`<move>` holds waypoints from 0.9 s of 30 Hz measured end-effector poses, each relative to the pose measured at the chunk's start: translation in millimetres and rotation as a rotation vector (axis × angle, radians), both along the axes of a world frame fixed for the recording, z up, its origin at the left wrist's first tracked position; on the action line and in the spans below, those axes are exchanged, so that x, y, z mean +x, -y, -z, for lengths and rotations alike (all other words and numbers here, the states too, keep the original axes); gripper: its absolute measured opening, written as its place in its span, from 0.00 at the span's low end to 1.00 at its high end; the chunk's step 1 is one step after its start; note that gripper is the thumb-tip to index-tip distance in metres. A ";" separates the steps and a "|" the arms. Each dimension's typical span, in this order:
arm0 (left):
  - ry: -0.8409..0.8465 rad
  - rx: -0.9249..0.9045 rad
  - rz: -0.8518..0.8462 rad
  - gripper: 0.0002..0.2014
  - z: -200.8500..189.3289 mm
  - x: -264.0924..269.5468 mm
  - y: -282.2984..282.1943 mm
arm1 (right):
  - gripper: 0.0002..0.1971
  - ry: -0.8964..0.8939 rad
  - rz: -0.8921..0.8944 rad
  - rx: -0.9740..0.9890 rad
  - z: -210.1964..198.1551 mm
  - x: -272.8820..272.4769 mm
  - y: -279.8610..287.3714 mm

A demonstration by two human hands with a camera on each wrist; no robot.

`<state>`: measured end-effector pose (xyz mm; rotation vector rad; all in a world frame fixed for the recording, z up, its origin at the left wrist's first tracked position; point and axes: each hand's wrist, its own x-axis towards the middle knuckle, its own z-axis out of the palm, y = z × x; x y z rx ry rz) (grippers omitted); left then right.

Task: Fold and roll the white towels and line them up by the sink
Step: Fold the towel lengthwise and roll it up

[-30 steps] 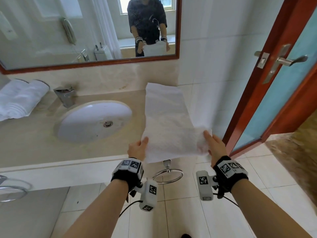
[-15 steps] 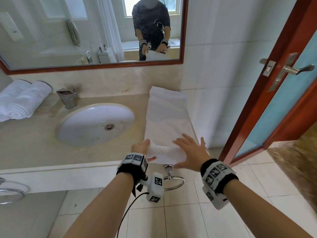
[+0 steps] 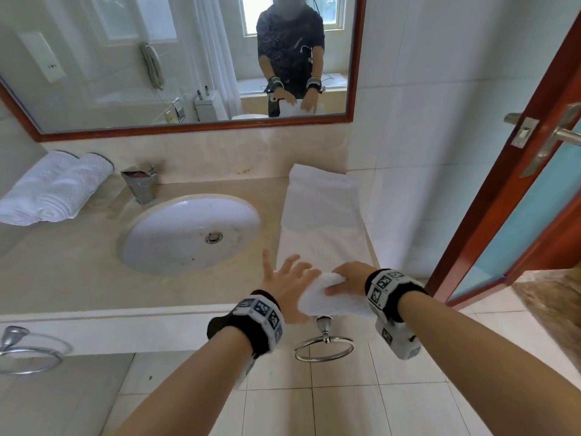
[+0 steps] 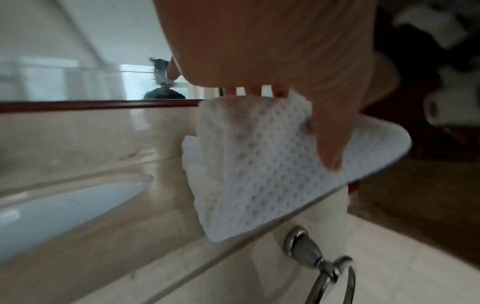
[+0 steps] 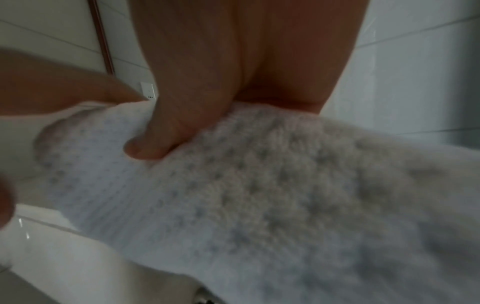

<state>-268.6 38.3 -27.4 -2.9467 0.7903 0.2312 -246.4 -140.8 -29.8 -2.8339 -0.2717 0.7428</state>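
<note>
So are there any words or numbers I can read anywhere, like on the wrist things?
None can be read.
Wristbands: black-and-white square code patterns only, no letters or numbers.
White wall plate in the mirror: tiny marks, too small to read.
Towel, faucet, door: no writing shows.

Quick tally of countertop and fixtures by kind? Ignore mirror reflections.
Rolled towels: 2
Flat towel being rolled: 1
Sink: 1
Faucet: 1
Towel rings: 2
Total: 7
</note>
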 end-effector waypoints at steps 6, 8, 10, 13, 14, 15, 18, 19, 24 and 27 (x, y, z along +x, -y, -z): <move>-0.132 -0.031 -0.178 0.32 8.2 34.0 14.2 | 0.09 -0.098 0.043 0.048 0.1 30.2 -2.1; -0.225 -0.083 -0.214 0.21 10.6 48.9 15.2 | 0.09 -0.090 0.128 0.155 2.0 37.6 0.7; -0.283 -0.089 -0.221 0.17 17.4 62.9 10.2 | 0.18 -0.014 0.148 0.159 3.0 41.6 3.4; -0.385 -0.124 -0.238 0.15 33.9 86.4 3.6 | 0.27 0.220 -0.054 -0.031 8.7 33.1 0.7; -0.420 -0.134 -0.238 0.15 36.8 92.4 2.9 | 0.31 0.249 -0.128 -0.069 13.4 26.6 -1.7; -0.449 -0.136 -0.235 0.15 38.8 98.0 3.4 | 0.38 0.239 -0.186 -0.108 19.1 19.9 -3.7; -0.492 -0.121 -0.199 0.18 40.7 108.6 8.3 | 0.54 0.148 -0.255 -0.281 43.5 2.9 -5.5; -0.476 -0.099 -0.177 0.19 41.5 110.3 11.4 | 0.53 0.151 -0.244 -0.322 50.1 0.8 -5.2; 0.023 0.075 0.034 0.18 43.0 105.7 19.6 | 0.29 0.241 -0.143 -0.181 51.4 28.8 -5.7; 0.110 0.083 0.152 0.20 44.3 99.4 20.1 | 0.21 0.147 -0.028 -0.094 32.9 59.6 -1.6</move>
